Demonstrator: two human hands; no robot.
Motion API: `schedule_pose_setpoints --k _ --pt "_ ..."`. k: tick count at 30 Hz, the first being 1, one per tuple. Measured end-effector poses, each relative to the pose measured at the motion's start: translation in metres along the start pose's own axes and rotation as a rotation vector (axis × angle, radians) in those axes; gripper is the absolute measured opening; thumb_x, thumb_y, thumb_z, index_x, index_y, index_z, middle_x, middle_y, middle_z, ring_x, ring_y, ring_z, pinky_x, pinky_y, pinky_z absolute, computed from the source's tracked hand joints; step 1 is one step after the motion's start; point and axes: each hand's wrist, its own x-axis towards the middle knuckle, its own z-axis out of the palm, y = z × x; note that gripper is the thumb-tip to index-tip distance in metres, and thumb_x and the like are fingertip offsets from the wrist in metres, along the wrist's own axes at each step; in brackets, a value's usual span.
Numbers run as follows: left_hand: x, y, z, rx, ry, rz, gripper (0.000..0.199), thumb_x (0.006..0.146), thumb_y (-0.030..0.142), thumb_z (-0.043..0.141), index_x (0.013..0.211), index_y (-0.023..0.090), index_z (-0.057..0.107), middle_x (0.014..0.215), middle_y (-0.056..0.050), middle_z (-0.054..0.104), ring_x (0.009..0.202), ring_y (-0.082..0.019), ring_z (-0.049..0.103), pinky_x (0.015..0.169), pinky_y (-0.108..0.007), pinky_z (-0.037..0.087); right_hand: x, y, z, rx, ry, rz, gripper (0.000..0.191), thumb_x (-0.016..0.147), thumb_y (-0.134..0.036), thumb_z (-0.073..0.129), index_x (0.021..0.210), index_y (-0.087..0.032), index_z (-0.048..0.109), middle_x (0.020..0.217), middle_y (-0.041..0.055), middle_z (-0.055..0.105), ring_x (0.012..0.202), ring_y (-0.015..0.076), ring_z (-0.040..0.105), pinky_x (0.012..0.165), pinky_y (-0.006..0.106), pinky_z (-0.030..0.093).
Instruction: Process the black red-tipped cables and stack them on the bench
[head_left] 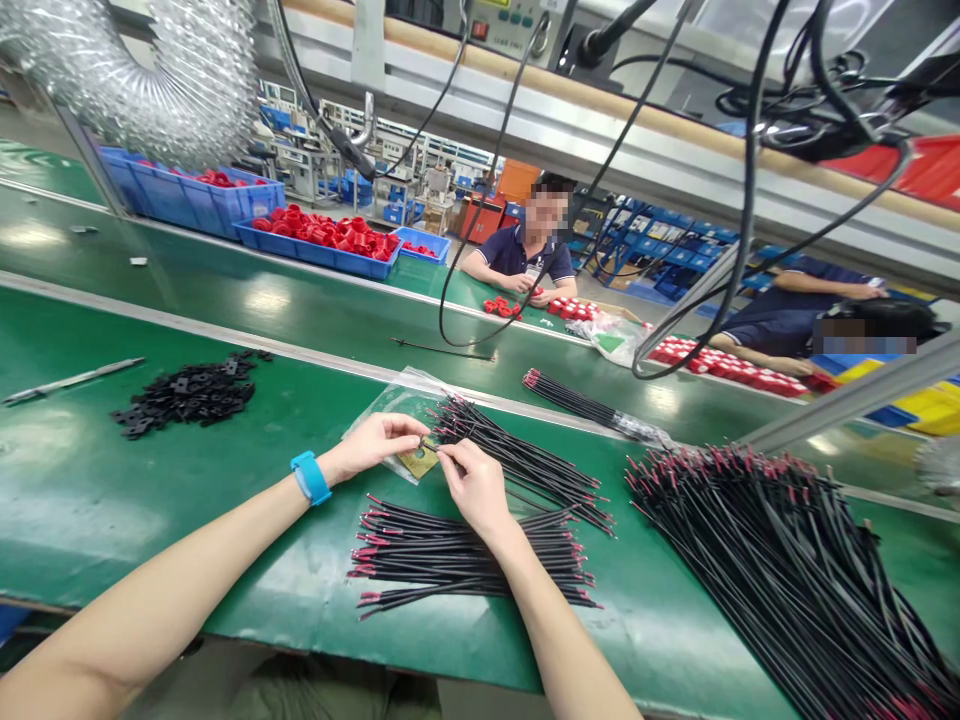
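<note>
My left hand, with a blue wristband, is closed in a pinch on a small dark piece above a clear plastic bag and a yellowish plate. Close beside it on the right, my right hand pinches a thin black cable whose end meets that dark piece. Under my right forearm lies a bundle of black cables with red ends. Another cable bundle rests just behind my right hand. To the left is a pile of small black parts.
A large heap of black cables covers the right side. Blue bins of red parts stand at the back left. Loose cords hang overhead. A person sits across the table. A metallic pen-like tool lies far left.
</note>
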Motion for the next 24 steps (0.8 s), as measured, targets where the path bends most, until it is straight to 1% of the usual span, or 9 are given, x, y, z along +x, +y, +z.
schedule_pose_setpoints --k 2,4,8,11,16,19,21,24 --pt "-0.001 -0.001 0.003 0.075 -0.011 0.035 0.037 0.080 0.036 0.070 0.109 0.012 0.068 0.101 -0.010 0.068 0.089 -0.018 0.063 0.083 -0.029 0.049 -0.001 0.000 0.002 -0.063 0.005 -0.055 0.027 0.098 -0.030 0.046 0.098 -0.019 0.070 0.085 0.0055 0.064 0.074 0.0141 0.058 0.070 0.024 0.041" --pt "-0.002 -0.001 0.006 0.114 0.000 0.071 0.039 0.081 0.036 0.068 0.113 0.013 0.066 0.099 -0.009 0.068 0.088 -0.017 0.062 0.084 -0.030 0.049 -0.002 0.000 0.004 -0.099 0.005 -0.073 0.028 0.099 -0.030 0.044 0.098 -0.018 0.070 0.085 0.0065 0.064 0.076 0.0145 0.059 0.071 0.024 0.041" --pt "-0.006 0.005 0.012 0.223 0.018 0.164 0.042 0.084 0.033 0.064 0.121 0.014 0.061 0.095 -0.008 0.065 0.086 -0.016 0.061 0.082 -0.030 0.049 -0.002 -0.003 0.007 -0.096 -0.003 -0.031 0.032 0.100 -0.030 0.041 0.093 -0.017 0.070 0.080 0.0062 0.062 0.071 0.0141 0.058 0.069 0.024 0.040" --pt "-0.010 0.011 0.016 0.302 0.006 0.237 0.044 0.087 0.031 0.060 0.129 0.016 0.056 0.093 -0.007 0.064 0.085 -0.016 0.060 0.082 -0.029 0.049 -0.002 -0.005 0.007 0.008 -0.028 0.023 0.032 0.099 -0.030 0.042 0.085 -0.018 0.069 0.077 0.0046 0.062 0.067 0.0130 0.056 0.066 0.023 0.039" --pt "-0.017 0.015 0.024 0.423 0.005 0.316 0.046 0.090 0.025 0.054 0.136 0.019 0.050 0.098 -0.007 0.065 0.089 -0.016 0.061 0.083 -0.029 0.049 -0.001 -0.003 0.011 0.281 -0.056 0.145 0.033 0.095 -0.033 0.046 0.075 -0.017 0.066 0.075 0.0027 0.065 0.068 0.0138 0.058 0.066 0.023 0.041" --pt "-0.019 0.014 0.028 0.444 -0.015 0.338 0.050 0.091 0.023 0.052 0.141 0.020 0.045 0.099 -0.007 0.066 0.088 -0.016 0.062 0.080 -0.028 0.051 0.000 0.001 0.014 0.390 -0.099 0.216 0.035 0.094 -0.037 0.047 0.073 -0.016 0.066 0.072 0.0022 0.065 0.067 0.0148 0.058 0.065 0.023 0.042" --pt "-0.018 0.013 0.029 0.460 -0.019 0.350 0.051 0.091 0.022 0.051 0.141 0.020 0.045 0.099 -0.007 0.066 0.087 -0.016 0.063 0.079 -0.027 0.051 0.001 0.002 0.015 0.431 -0.125 0.236 0.036 0.093 -0.039 0.047 0.073 -0.016 0.067 0.072 0.0028 0.067 0.068 0.0156 0.060 0.065 0.024 0.043" --pt "-0.017 0.012 0.027 0.499 0.043 0.367 0.048 0.089 0.023 0.053 0.137 0.021 0.050 0.100 -0.007 0.067 0.091 -0.017 0.063 0.086 -0.029 0.049 0.003 -0.002 0.014 0.449 -0.088 0.240 0.034 0.093 -0.038 0.048 0.078 -0.016 0.069 0.077 0.0042 0.068 0.072 0.0167 0.062 0.069 0.025 0.045"
